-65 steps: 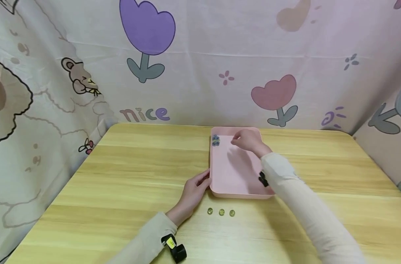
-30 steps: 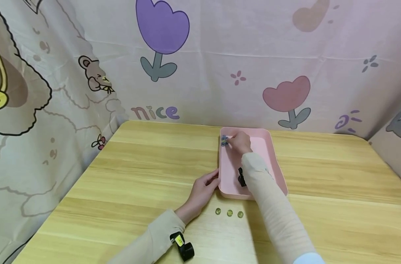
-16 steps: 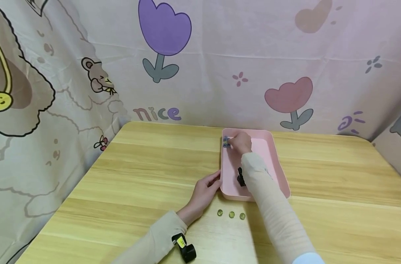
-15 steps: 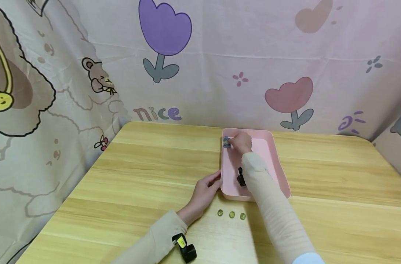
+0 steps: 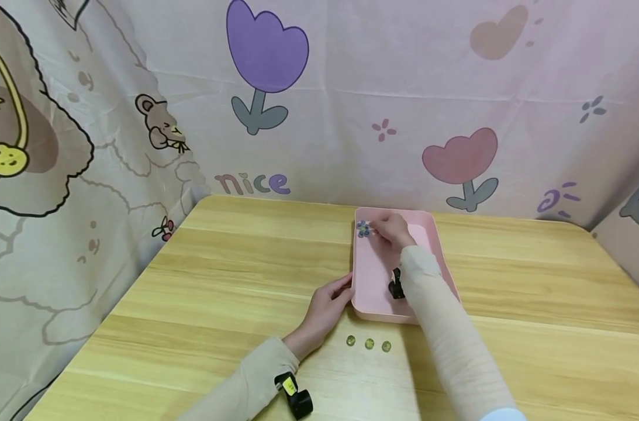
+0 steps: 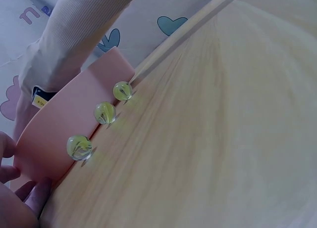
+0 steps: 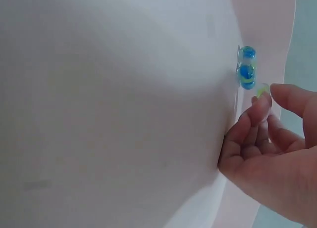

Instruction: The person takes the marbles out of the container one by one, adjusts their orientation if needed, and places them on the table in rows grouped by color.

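In the head view, the left hand (image 5: 323, 307), fingers loosely extended, touches the pink tray (image 5: 370, 278) at eight o'clock, blue marbles (image 5: 363, 228) inside at eleven; left wrist: three yellow-green marbles (image 6: 105, 113) at the frame's nine o'clock; right wrist: the right hand (image 7: 280, 156) pinches a greenish marble (image 7: 262, 90).

Left of the left hand (image 5: 323, 310), the desk (image 5: 219, 280) gives wide room to pass; the wall of the pink tray (image 5: 374, 272) stands against its fingertips. Three yellow marbles (image 5: 369, 344) obstruct its right side. Blue marbles (image 7: 246, 72) crowd the right hand's (image 5: 394, 230) left; nearer, the right sleeve (image 5: 451, 333) crosses the tray.
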Motion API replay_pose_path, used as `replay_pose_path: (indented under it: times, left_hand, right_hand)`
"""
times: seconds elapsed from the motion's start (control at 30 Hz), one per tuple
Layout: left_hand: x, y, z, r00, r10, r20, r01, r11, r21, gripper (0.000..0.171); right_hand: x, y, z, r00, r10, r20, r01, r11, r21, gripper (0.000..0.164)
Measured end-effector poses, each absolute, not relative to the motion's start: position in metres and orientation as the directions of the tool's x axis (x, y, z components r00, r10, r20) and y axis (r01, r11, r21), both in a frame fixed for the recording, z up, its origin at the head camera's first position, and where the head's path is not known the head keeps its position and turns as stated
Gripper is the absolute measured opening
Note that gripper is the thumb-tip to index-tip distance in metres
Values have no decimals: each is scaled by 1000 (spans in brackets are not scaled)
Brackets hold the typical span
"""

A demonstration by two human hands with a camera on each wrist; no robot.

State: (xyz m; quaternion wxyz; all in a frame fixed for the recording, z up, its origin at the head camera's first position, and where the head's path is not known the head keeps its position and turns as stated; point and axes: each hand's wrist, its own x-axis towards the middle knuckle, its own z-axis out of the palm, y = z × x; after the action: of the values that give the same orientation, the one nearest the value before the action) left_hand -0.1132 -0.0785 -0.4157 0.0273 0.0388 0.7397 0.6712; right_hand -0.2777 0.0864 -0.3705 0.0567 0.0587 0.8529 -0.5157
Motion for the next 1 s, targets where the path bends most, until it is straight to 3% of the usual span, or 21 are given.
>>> replay_pose_path:
  times: [0.4,0.67,1.0]
  left_hand:
    - [-112,-79,-418,-995,94,13,21,86,996,39]
    - [-114,-80,-417,-995,95,5,15,101,995,40]
    - [-113,-79,-416,-996,92,2,12,116,993,40]
  right_hand:
    - [-278,99,-373,-986,-53,-156,122,399,-909,20]
    - [-267,120,-345,-972,-178,-152,63,424,-903,32]
    - [-236,141,-319,-971,-227,-74,-33,433,-901,27]
